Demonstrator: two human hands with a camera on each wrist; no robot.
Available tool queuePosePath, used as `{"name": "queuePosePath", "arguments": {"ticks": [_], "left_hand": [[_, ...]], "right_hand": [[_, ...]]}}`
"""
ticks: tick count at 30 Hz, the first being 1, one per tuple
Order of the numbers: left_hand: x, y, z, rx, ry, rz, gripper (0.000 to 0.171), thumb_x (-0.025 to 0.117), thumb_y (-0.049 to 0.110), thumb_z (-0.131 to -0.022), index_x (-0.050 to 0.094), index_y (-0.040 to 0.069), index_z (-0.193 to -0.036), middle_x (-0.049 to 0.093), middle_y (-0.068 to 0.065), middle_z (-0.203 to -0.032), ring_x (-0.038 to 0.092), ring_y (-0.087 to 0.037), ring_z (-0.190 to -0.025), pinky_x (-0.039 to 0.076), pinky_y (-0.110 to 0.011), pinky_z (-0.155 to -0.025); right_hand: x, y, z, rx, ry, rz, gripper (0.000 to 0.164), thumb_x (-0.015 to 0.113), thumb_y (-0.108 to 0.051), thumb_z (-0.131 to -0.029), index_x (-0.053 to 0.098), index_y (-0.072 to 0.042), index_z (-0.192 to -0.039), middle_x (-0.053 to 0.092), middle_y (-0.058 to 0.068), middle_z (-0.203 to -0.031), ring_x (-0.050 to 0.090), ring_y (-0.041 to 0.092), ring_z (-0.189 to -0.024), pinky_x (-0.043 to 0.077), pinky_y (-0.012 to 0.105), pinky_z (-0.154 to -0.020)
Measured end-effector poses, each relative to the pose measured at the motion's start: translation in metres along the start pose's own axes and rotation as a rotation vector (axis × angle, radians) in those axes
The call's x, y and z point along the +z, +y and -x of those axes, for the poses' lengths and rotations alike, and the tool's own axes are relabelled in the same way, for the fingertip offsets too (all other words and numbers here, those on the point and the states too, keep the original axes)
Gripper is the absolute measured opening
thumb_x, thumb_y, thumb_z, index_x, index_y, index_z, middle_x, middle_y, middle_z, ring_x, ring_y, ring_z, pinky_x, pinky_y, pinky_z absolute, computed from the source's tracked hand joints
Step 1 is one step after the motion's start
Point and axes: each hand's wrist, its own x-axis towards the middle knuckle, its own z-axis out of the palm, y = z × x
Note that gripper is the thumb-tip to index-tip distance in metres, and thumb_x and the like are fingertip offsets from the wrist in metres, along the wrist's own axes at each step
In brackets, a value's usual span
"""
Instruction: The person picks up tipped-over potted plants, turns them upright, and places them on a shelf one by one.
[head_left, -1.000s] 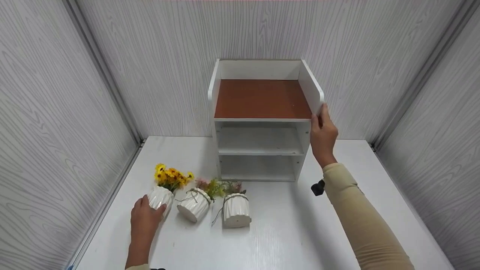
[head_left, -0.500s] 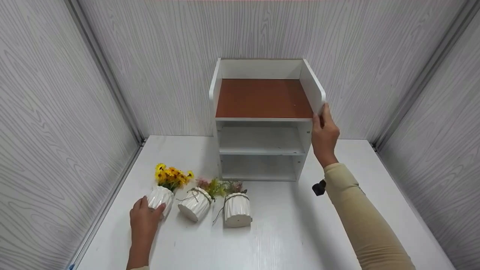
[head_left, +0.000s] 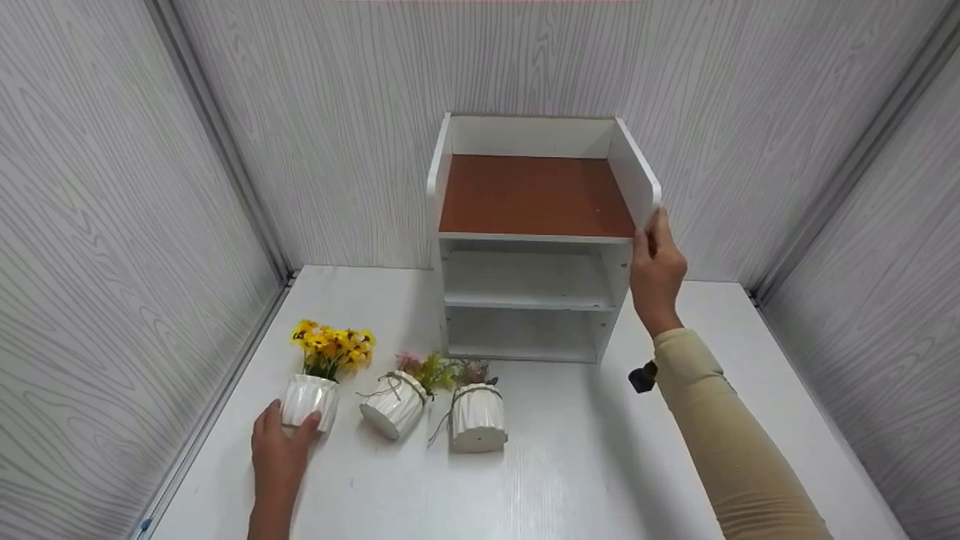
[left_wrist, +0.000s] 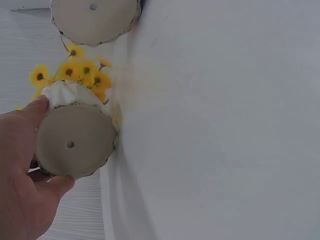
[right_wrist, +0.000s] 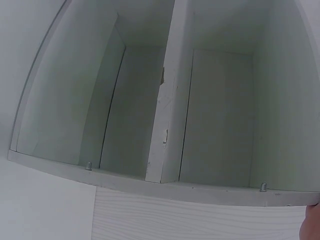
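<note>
My left hand (head_left: 281, 446) grips a white fluted flower pot (head_left: 309, 401) of yellow flowers (head_left: 334, 345), thumb on its right side and fingers on its left. In the left wrist view, the pot's round base (left_wrist: 76, 142), with a small hole, faces the camera. To its right lie a tilted white pot (head_left: 394, 405) with pink and green sprigs and another white pot (head_left: 478, 418) on its side, both tied with cord. My right hand (head_left: 658, 274) holds the front edge of the right side panel of a white shelf unit (head_left: 536, 238). In the right wrist view only a bit of that hand (right_wrist: 311, 222) shows.
The shelf unit has a brown top board (head_left: 536, 196) between raised sides and two open compartments below. It stands at the back of a white table (head_left: 555, 480), close to the grey wood-grain wall (head_left: 360, 135). Side walls flank the table.
The pot of yellow flowers has turned from leaning right to nearly straight and shifted slightly left with my left hand. My right hand keeps its hold on the shelf panel.
</note>
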Motion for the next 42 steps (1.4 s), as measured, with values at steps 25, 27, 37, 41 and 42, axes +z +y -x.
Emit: {"name": "queuePosePath", "arguments": {"ticks": [25, 27, 37, 41, 42], "left_hand": [[-0.021, -0.001, 0.005, -0.16, -0.177, -0.127, 0.114, 0.074, 0.048, -0.089, 0.002, -0.008, -0.157, 0.019, -0.04, -0.155, 0.02, -0.054, -0.146, 0.02, -0.063, -0.119], [-0.022, 0.0, 0.004, -0.173, -0.196, -0.126, 0.116, 0.073, 0.049, -0.089, -0.001, -0.009, -0.157, 0.018, -0.04, -0.156, 0.019, -0.054, -0.146, 0.019, -0.062, -0.12], [-0.013, 0.002, 0.001, -0.234, -0.144, -0.107, 0.126, 0.076, 0.063, -0.08, 0.004, -0.004, -0.159, 0.022, -0.038, -0.154, 0.027, -0.051, -0.143, 0.024, -0.063, -0.118], [-0.011, 0.005, 0.001, -0.252, -0.114, -0.107, 0.113, 0.077, 0.054, -0.082, 0.014, -0.005, -0.156, 0.028, -0.037, -0.15, 0.032, -0.051, -0.14, 0.028, -0.063, -0.116], [-0.01, 0.006, 0.001, -0.253, -0.112, -0.104, 0.111, 0.077, 0.052, -0.083, 0.015, -0.005, -0.155, 0.028, -0.036, -0.15, 0.032, -0.051, -0.14, 0.028, -0.062, -0.116]], "right_hand": [[0.002, -0.004, 0.0, -0.013, -0.02, 0.022, 0.055, 0.055, -0.022, -0.105, 0.037, -0.012, -0.156, 0.047, 0.008, -0.154, 0.047, 0.017, -0.14, 0.046, 0.041, -0.109], [0.001, -0.004, -0.001, -0.023, -0.015, 0.02, 0.055, 0.055, -0.021, -0.105, 0.038, -0.011, -0.156, 0.047, 0.008, -0.154, 0.047, 0.017, -0.14, 0.046, 0.041, -0.109], [-0.002, -0.002, -0.001, -0.024, -0.012, 0.02, 0.055, 0.054, -0.022, -0.105, 0.036, -0.012, -0.157, 0.048, 0.009, -0.154, 0.048, 0.017, -0.139, 0.046, 0.04, -0.109], [-0.002, -0.001, -0.001, -0.019, -0.014, 0.037, 0.055, 0.054, -0.021, -0.105, 0.036, -0.012, -0.157, 0.049, 0.009, -0.153, 0.05, 0.016, -0.138, 0.047, 0.04, -0.108], [-0.002, 0.0, -0.001, -0.019, -0.011, 0.039, 0.055, 0.054, -0.02, -0.105, 0.037, -0.012, -0.157, 0.05, 0.009, -0.153, 0.05, 0.016, -0.138, 0.047, 0.039, -0.108]]}}
